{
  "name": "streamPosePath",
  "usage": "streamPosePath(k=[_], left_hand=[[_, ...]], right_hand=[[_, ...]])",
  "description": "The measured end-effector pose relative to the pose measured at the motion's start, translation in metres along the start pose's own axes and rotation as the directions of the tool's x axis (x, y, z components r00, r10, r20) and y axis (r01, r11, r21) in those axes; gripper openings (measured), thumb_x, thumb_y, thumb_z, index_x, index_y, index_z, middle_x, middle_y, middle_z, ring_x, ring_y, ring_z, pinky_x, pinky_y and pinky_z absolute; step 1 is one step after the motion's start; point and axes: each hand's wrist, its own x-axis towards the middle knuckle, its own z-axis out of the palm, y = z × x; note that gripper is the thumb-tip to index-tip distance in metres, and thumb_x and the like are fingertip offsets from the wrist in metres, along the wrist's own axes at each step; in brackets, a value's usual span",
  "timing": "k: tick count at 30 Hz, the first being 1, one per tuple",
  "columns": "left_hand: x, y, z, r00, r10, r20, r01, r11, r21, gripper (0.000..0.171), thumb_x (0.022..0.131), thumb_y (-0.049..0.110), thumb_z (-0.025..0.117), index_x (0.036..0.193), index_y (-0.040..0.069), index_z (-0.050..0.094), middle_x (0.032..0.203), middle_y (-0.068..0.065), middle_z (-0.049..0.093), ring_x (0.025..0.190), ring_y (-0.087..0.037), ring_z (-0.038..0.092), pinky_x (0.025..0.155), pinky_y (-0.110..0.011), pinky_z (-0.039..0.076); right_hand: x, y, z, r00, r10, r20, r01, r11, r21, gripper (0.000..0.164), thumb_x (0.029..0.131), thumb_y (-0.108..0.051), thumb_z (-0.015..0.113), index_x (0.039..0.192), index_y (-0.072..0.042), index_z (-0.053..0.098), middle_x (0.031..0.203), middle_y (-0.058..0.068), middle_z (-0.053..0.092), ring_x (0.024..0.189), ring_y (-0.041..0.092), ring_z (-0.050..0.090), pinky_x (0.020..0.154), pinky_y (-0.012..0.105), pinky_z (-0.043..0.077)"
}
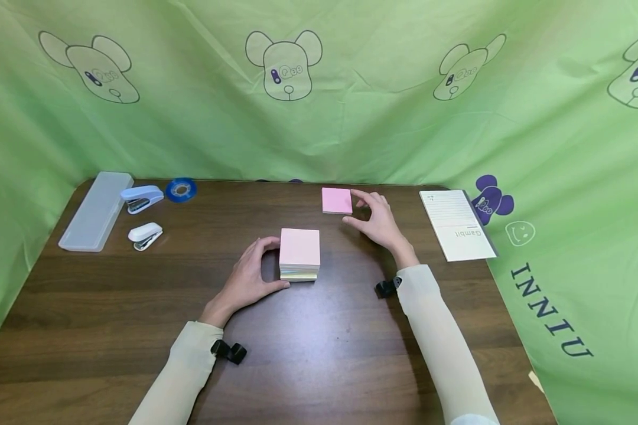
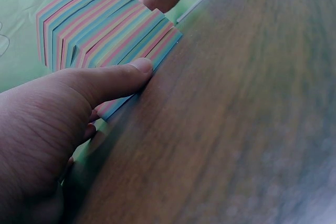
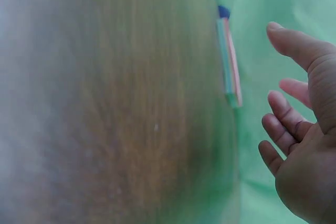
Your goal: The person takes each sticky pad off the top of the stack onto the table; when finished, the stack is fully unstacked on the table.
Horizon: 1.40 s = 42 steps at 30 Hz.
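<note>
A tall block of sticky notes (image 1: 300, 248), pale pink on top, stands near the middle of the table. My left hand (image 1: 250, 275) holds it from the left, thumb at the near side and fingers at the far side. In the left wrist view, the thumb lies against the layered pink, blue and yellow edges of the block (image 2: 105, 30). Farther back lies a thin pink sticky-note pad (image 1: 337, 200). Just right of that pad, my right hand (image 1: 376, 219) spreads its thumb and fingers with nothing between them. The right wrist view shows the thin pad (image 3: 229, 64) apart from the fingers.
At the back left lie a translucent case (image 1: 97, 212), a blue stapler (image 1: 141, 196), a white stapler (image 1: 145, 234) and a roll of blue tape (image 1: 181, 190). A lined notepad (image 1: 457, 227) sits at the right edge. Behind the table hangs a green curtain (image 1: 345, 118).
</note>
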Motion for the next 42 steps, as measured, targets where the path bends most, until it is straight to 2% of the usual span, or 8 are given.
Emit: streamPosePath(k=[13, 16, 19, 24, 29, 36, 42], left_hand=[[-0.001, 0.000, 0.000, 1.000, 0.009, -0.010, -0.009, 1.000, 0.000, 0.101, 0.074, 0.019, 0.107, 0.155, 0.005, 0.048, 0.149, -0.014, 0.063, 0.143, -0.033, 0.056, 0.122, -0.057, 0.039], [-0.001, 0.000, 0.000, 1.000, 0.008, -0.009, -0.008, 1.000, -0.004, 0.101, 0.074, 0.018, 0.107, 0.155, 0.005, 0.048, 0.149, -0.014, 0.063, 0.143, -0.033, 0.056, 0.123, -0.057, 0.039], [-0.001, 0.000, 0.000, 1.000, 0.003, -0.005, -0.003, 1.000, -0.003, 0.101, 0.074, 0.019, 0.107, 0.155, 0.006, 0.048, 0.150, -0.013, 0.063, 0.143, -0.033, 0.055, 0.123, -0.058, 0.039], [-0.001, 0.000, 0.000, 1.000, 0.000, -0.005, 0.000, 1.000, 0.001, 0.101, 0.075, 0.019, 0.107, 0.155, 0.006, 0.048, 0.150, -0.013, 0.063, 0.144, -0.032, 0.055, 0.123, -0.058, 0.040], [-0.001, -0.001, 0.001, 1.000, 0.004, -0.006, -0.004, 1.000, -0.001, 0.101, 0.075, 0.019, 0.107, 0.156, 0.007, 0.048, 0.150, -0.013, 0.062, 0.143, -0.032, 0.055, 0.122, -0.058, 0.040], [-0.001, 0.000, 0.000, 1.000, 0.006, -0.010, -0.006, 1.000, -0.008, 0.101, 0.074, 0.019, 0.107, 0.155, 0.006, 0.048, 0.150, -0.013, 0.063, 0.143, -0.032, 0.056, 0.122, -0.057, 0.039], [-0.001, 0.002, -0.001, 1.000, 0.005, -0.005, -0.005, 1.000, -0.012, 0.100, 0.075, 0.018, 0.106, 0.155, 0.006, 0.048, 0.150, -0.013, 0.062, 0.143, -0.033, 0.055, 0.123, -0.057, 0.038]], right_hand=[[-0.033, -0.040, 0.006, 0.993, -0.099, -0.071, 0.109, 0.982, 0.156, 0.059, 0.094, -0.013, 0.089, 0.149, -0.002, 0.068, 0.107, 0.017, 0.064, 0.109, 0.031, 0.061, 0.109, 0.054, 0.049], [-0.039, -0.048, 0.008, 0.989, -0.113, -0.097, 0.129, 0.976, 0.176, 0.055, 0.094, -0.009, 0.088, 0.145, -0.001, 0.070, 0.101, 0.015, 0.065, 0.102, 0.030, 0.062, 0.102, 0.048, 0.052], [-0.044, -0.054, 0.010, 0.985, -0.124, -0.122, 0.145, 0.971, 0.190, 0.051, 0.094, -0.005, 0.087, 0.142, 0.001, 0.072, 0.095, 0.012, 0.065, 0.094, 0.027, 0.062, 0.093, 0.037, 0.052], [-0.052, -0.062, 0.014, 0.982, -0.143, -0.124, 0.168, 0.963, 0.212, 0.049, 0.094, -0.004, 0.086, 0.141, 0.000, 0.072, 0.090, 0.010, 0.066, 0.088, 0.025, 0.062, 0.085, 0.032, 0.051], [-0.059, -0.070, 0.016, 0.982, -0.158, -0.101, 0.178, 0.955, 0.237, 0.050, 0.095, -0.007, 0.086, 0.143, -0.005, 0.073, 0.089, 0.008, 0.066, 0.085, 0.024, 0.062, 0.083, 0.031, 0.052], [-0.065, -0.077, 0.019, 0.982, -0.189, -0.013, 0.186, 0.951, 0.247, 0.057, 0.095, -0.011, 0.087, 0.148, -0.005, 0.069, 0.087, 0.006, 0.065, 0.083, 0.023, 0.061, 0.080, 0.041, 0.053], [-0.066, -0.081, 0.023, 0.977, -0.196, 0.084, 0.176, 0.963, 0.202, 0.073, 0.088, -0.019, 0.093, 0.154, -0.007, 0.064, 0.086, 0.008, 0.061, 0.080, 0.022, 0.056, 0.077, 0.033, 0.048]])
